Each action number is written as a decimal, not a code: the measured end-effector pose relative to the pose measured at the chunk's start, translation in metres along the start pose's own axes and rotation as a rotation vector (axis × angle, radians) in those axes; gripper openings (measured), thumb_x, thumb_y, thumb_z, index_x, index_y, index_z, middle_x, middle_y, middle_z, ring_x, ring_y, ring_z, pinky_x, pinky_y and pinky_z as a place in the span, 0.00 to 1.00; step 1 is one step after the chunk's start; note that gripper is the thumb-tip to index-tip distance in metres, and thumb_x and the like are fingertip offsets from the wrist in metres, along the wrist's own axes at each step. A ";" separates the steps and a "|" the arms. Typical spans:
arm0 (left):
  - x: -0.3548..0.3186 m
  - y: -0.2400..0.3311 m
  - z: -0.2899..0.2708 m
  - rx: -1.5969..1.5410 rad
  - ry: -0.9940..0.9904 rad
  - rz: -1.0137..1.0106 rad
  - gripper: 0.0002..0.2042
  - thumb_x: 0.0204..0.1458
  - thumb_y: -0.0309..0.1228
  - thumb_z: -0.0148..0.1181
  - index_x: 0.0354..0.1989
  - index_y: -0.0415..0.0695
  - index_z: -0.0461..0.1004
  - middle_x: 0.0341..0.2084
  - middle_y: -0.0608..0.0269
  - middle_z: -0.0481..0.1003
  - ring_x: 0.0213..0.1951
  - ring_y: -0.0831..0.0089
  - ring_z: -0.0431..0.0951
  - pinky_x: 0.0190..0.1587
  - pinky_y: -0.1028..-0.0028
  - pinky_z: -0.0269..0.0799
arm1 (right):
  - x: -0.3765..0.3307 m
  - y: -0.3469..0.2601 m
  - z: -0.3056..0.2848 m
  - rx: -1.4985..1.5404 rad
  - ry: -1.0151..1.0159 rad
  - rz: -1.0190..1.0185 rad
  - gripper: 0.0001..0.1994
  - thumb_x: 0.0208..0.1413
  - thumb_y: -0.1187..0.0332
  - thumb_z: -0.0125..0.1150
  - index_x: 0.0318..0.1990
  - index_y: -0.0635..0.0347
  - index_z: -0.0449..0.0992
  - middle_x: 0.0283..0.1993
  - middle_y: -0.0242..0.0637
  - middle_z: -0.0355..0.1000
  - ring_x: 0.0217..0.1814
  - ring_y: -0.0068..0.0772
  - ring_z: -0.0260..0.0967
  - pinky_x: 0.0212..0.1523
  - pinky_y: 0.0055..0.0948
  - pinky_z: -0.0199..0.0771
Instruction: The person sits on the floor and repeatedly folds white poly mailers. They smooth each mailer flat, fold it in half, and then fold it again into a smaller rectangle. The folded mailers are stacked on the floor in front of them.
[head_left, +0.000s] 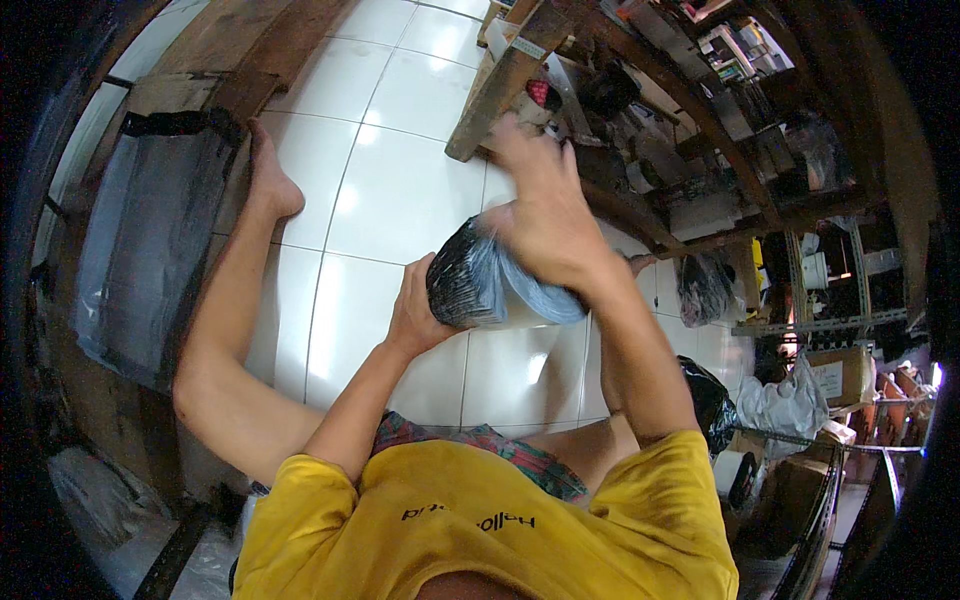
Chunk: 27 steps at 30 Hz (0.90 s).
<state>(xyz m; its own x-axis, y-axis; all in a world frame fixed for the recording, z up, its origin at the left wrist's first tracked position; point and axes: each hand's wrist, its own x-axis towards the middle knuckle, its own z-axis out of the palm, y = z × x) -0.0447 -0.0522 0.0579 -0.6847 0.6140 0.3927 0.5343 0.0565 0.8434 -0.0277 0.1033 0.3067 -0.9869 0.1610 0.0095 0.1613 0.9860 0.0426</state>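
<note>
A thick bundle in crinkled black plastic, with pale blue-grey layers curving out of its near side, is held above the floor in front of me. I cannot make out exactly what it is. My left hand grips its left edge, thumb on the near side and some fingers hidden behind. Over the bundle's upper right reaches my right hand, smeared by motion, its fingers stretched out and apart. The thumb side of that hand lies at the top of the bundle; whether it presses there is hard to tell.
White floor tiles lie below. To the left stands a large block wrapped in clear plastic. A wooden frame and cluttered shelves rise at the right, with a black plastic bag, a white sack and a cardboard box.
</note>
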 end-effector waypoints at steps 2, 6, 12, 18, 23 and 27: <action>-0.001 0.005 -0.001 0.001 -0.020 -0.004 0.56 0.29 0.47 0.84 0.66 0.36 0.55 0.55 0.44 0.66 0.56 0.45 0.70 0.59 0.56 0.69 | -0.015 0.019 -0.020 0.190 0.174 -0.055 0.46 0.60 0.46 0.50 0.78 0.61 0.38 0.80 0.55 0.38 0.83 0.54 0.31 0.79 0.49 0.28; -0.002 -0.009 0.005 -0.024 -0.030 -0.004 0.54 0.31 0.46 0.84 0.65 0.38 0.57 0.56 0.46 0.67 0.56 0.47 0.70 0.59 0.57 0.69 | -0.028 0.049 -0.018 0.235 0.632 -0.247 0.51 0.55 0.39 0.56 0.77 0.64 0.44 0.78 0.59 0.42 0.82 0.60 0.36 0.78 0.57 0.31; 0.004 -0.016 0.006 -0.040 -0.110 -0.049 0.49 0.33 0.43 0.83 0.63 0.39 0.60 0.53 0.47 0.69 0.56 0.48 0.71 0.58 0.58 0.70 | -0.049 0.016 -0.023 0.152 0.310 -0.184 0.56 0.52 0.29 0.51 0.77 0.64 0.44 0.79 0.58 0.40 0.82 0.61 0.34 0.75 0.67 0.26; 0.004 -0.006 0.000 -0.058 -0.187 -0.116 0.42 0.35 0.37 0.81 0.59 0.39 0.63 0.51 0.47 0.71 0.54 0.48 0.72 0.56 0.59 0.71 | -0.023 0.011 -0.010 0.197 0.390 -0.287 0.51 0.58 0.32 0.48 0.75 0.66 0.47 0.77 0.57 0.48 0.80 0.62 0.41 0.76 0.61 0.32; 0.013 -0.009 -0.019 -0.053 -0.188 -0.164 0.34 0.40 0.31 0.74 0.57 0.40 0.67 0.48 0.49 0.73 0.50 0.49 0.74 0.53 0.61 0.72 | -0.058 0.021 0.003 0.493 0.413 -0.162 0.44 0.60 0.40 0.51 0.71 0.69 0.53 0.71 0.58 0.55 0.76 0.56 0.50 0.75 0.57 0.40; 0.013 -0.007 -0.018 -0.155 -0.076 -0.137 0.26 0.40 0.27 0.71 0.51 0.38 0.72 0.41 0.49 0.75 0.44 0.49 0.76 0.49 0.64 0.73 | -0.158 0.003 0.101 0.844 0.821 0.390 0.37 0.59 0.58 0.59 0.70 0.69 0.53 0.67 0.53 0.58 0.71 0.51 0.55 0.71 0.50 0.53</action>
<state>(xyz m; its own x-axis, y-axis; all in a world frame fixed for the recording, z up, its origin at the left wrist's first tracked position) -0.0664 -0.0591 0.0635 -0.7030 0.6670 0.2467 0.3526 0.0256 0.9354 0.1282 0.0848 0.2044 -0.5305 0.6750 0.5128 0.0914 0.6469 -0.7571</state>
